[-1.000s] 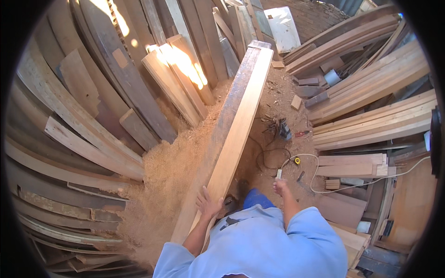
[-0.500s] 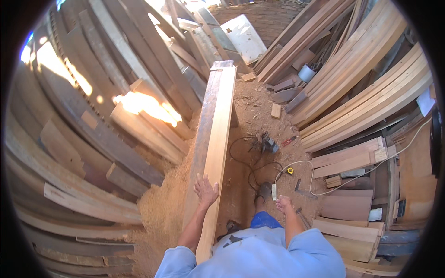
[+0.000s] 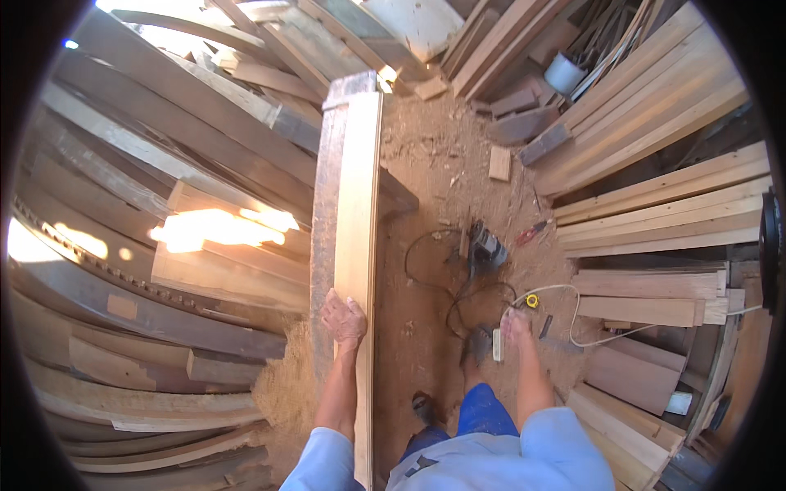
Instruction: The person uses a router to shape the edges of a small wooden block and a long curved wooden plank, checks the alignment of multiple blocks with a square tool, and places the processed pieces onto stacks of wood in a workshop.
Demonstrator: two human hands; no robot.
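We see a long plank (image 3: 358, 213) running up the middle of the frame, from the bottom edge to the top. Our left hand (image 3: 343, 318) lies flat on it, fingers together, pressing the wood. Our right hand (image 3: 516, 326) hangs free at lower right, above a white cable (image 3: 573, 315) on the dirt floor (image 3: 426, 164); we cannot tell how its fingers are. Wood stacks (image 3: 655, 213) lie at the right.
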